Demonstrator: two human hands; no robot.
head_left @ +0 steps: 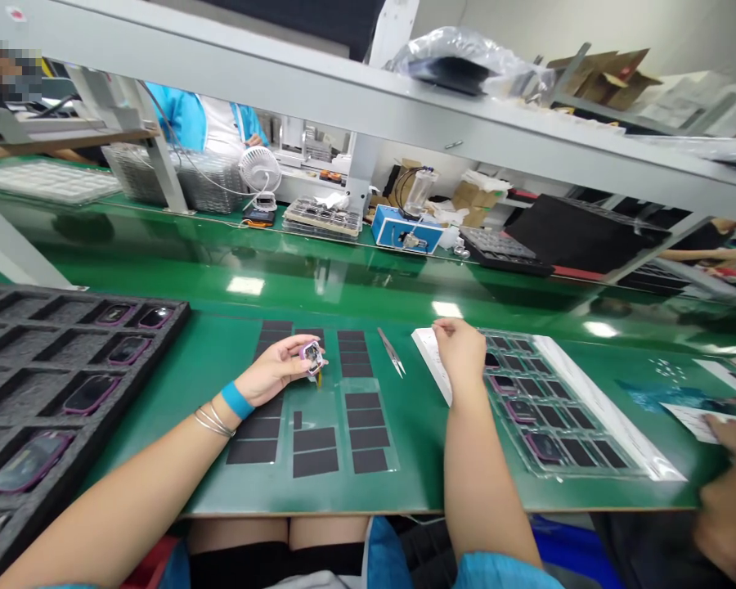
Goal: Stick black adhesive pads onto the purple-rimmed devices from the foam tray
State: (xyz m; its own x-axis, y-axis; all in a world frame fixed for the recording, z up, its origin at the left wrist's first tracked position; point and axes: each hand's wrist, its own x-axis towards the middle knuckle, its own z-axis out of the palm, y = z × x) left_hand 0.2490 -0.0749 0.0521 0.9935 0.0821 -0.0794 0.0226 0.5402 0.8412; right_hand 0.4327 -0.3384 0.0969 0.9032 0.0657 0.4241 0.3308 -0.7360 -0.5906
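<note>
My left hand (276, 368) is closed around a small purple-rimmed watch case (312, 357), its open inner side facing up and a yellowish strip hanging below. Under that hand lie clear sheets with black rectangular stickers (316, 462). My right hand (460, 348) is pinched at the upper end of a white strip-like block (433, 360); whatever its fingertips hold is too small to make out. Between the hands, metal tweezers (391, 352) rest on the green mat. Right of my right wrist, a clear plastic tray (545, 405) carries purple-rimmed pieces and black rectangles.
On the left stands a grey foam tray (55, 352) with several purple-rimmed watch cases in its pockets. A co-worker's hand (733, 433) is at the right edge beside white paper. Behind are a small fan (261, 169), a blue box (406, 229) and a shelf beam overhead.
</note>
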